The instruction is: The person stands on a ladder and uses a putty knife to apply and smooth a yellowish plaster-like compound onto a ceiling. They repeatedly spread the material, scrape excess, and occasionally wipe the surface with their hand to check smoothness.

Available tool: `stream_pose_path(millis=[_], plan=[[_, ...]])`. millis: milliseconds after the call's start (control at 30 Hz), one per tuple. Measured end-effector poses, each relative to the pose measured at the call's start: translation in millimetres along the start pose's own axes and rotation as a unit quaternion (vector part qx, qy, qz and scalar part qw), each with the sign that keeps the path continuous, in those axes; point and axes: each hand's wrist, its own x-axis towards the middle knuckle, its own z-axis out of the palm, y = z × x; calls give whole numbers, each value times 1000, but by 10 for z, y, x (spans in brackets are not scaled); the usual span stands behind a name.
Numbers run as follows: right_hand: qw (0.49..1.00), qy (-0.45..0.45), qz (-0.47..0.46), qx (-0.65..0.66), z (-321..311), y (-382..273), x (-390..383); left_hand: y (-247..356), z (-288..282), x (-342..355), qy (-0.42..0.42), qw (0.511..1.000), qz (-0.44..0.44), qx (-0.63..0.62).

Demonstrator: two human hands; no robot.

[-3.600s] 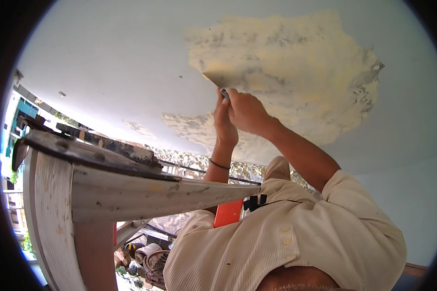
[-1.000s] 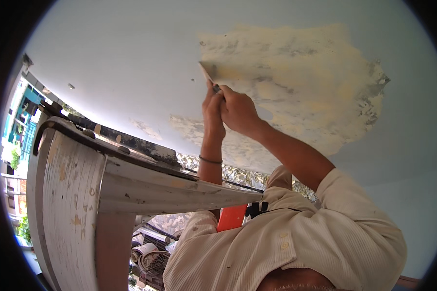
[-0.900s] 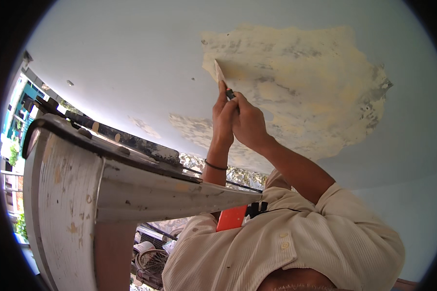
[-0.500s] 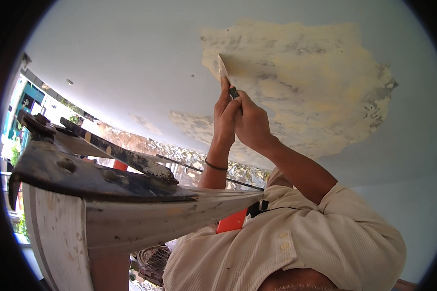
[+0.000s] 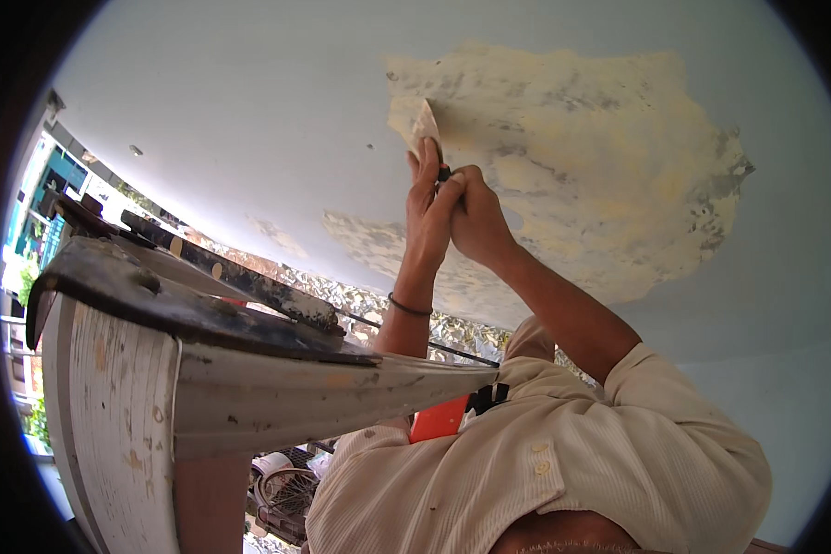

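Observation:
My right hand (image 5: 480, 218) is closed around the dark handle of a putty knife (image 5: 426, 124). My left hand (image 5: 428, 210), with a dark band at its wrist, supports the same knife. Its fingers stretch up along the blade and its thumb lies by the handle, close to my right hand. The pale, triangular blade lies against the left part of a cream filler patch (image 5: 600, 157) on a light blue-grey painted surface (image 5: 249, 102). Grey smears and a rough, broken right edge mark the patch. Most of the handle is hidden in my grip.
A worn ladder (image 5: 277, 402) with a dark metal bracket (image 5: 185, 314) stands close on the left, partly in front of my left arm. A red piece (image 5: 439, 420) shows beside my shirt. Below is a bicycle wheel (image 5: 291, 494).
The blade has turned and shows more of its broad face. My left fingers have spread further over it. The view has shifted slightly, and both hands remain on the knife.

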Motion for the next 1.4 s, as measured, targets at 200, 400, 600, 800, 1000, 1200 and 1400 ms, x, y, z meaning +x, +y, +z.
stream_pose_path(millis=[200, 400, 600, 800, 1000, 1200, 1400], plan=[[995, -56, -45, -71, 101, -45, 386, -2, -148, 227, -1, 995, -25, -94], [996, -28, -56, -68, 33, -92, 368, -5, -89, 269, -10, 996, 15, -89], [998, -41, -31, -39, 88, -180, 277, 76, -184, 193, -21, 997, 8, -68], [993, -65, -89, -52, 46, 28, 579, -31, -139, 319, 1, 995, 32, -98], [995, -42, -83, -20, -429, -167, 360, -613, -245, 380, 172, 978, 47, 105], [1000, -23, 18, 1, -1134, 447, -697, -1170, 271, 383, 80, 935, 121, 322], [991, 3, 132, 14, -1512, 855, -1267, -1505, 253, 223, 81, 921, 76, 375]])
